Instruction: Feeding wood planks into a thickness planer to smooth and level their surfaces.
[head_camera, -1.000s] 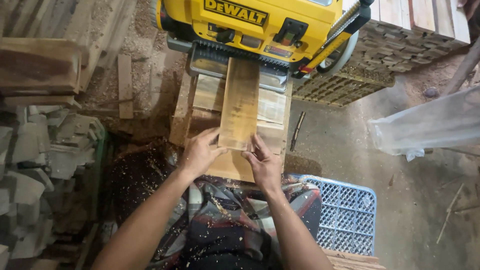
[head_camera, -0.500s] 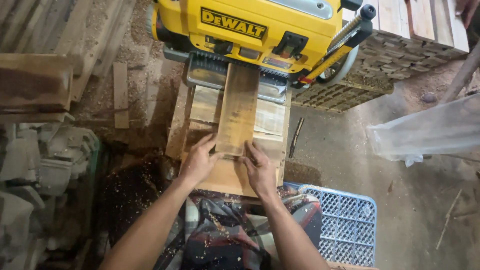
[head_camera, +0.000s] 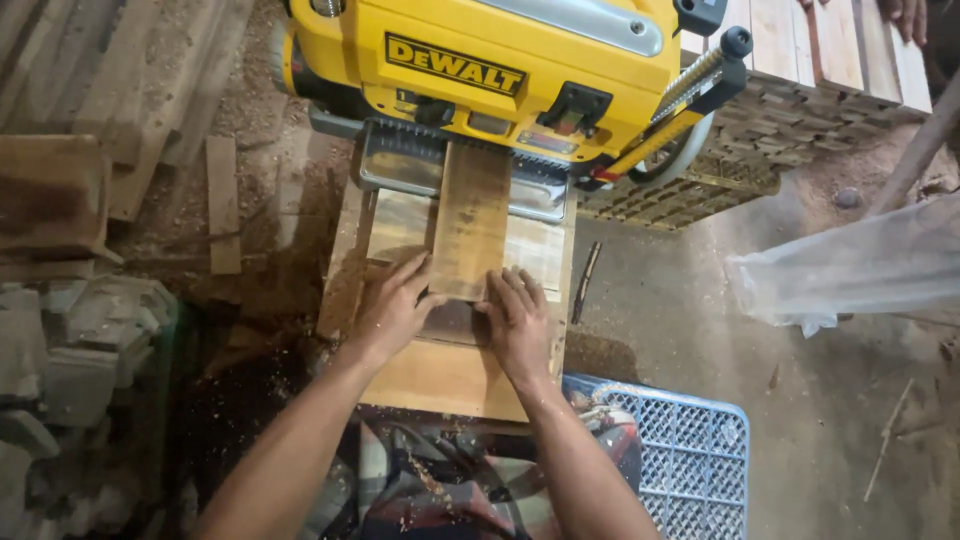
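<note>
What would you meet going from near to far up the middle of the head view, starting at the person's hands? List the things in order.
Left hand and right hand → wooden board under their fingertips → metal infeed table → yellow planer → stacked wood slats beyond it.

Soft daylight (perhaps overhead), blurred edges.

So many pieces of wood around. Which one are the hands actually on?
The short board lying on the yellow machine's infeed table, its far end entering the machine. Both hands, left and right, press its near end; other wood lies untouched.
</note>
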